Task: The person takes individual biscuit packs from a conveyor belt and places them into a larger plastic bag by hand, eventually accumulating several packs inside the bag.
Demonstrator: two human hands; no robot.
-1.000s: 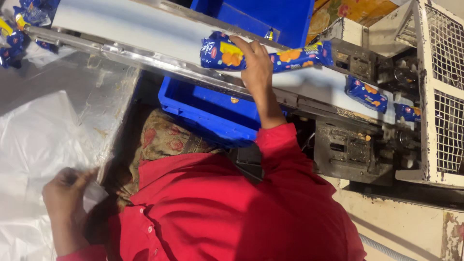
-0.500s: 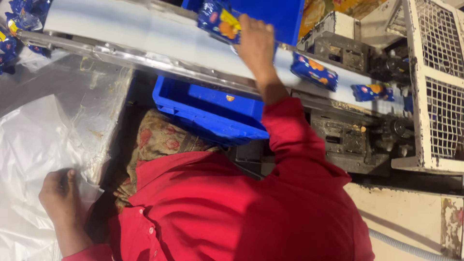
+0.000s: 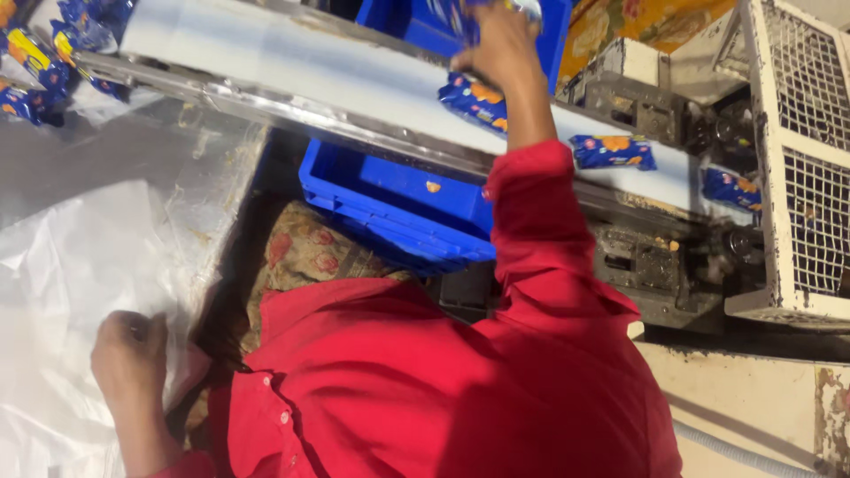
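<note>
Right hand (image 3: pixel 500 44) clutches a blue foil snack packet (image 3: pixel 460 13); another lies under its fingers. Left hand (image 3: pixel 128 350), fingers curled, presses clear plastic sheet (image 3: pixel 62 265).

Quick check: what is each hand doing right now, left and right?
Left hand: closed, gripping the clear plastic sheet.
Right hand: closed on a blue snack packet above the white conveyor belt.

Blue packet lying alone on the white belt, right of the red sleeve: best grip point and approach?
Judging by its pose, take the blue packet across its narrow width at mid-length, coming from above. It lies flat on the white belt, long axis along the belt, with both long edges free; the crimped ends look floppier. The right hand is busy further up.
</note>
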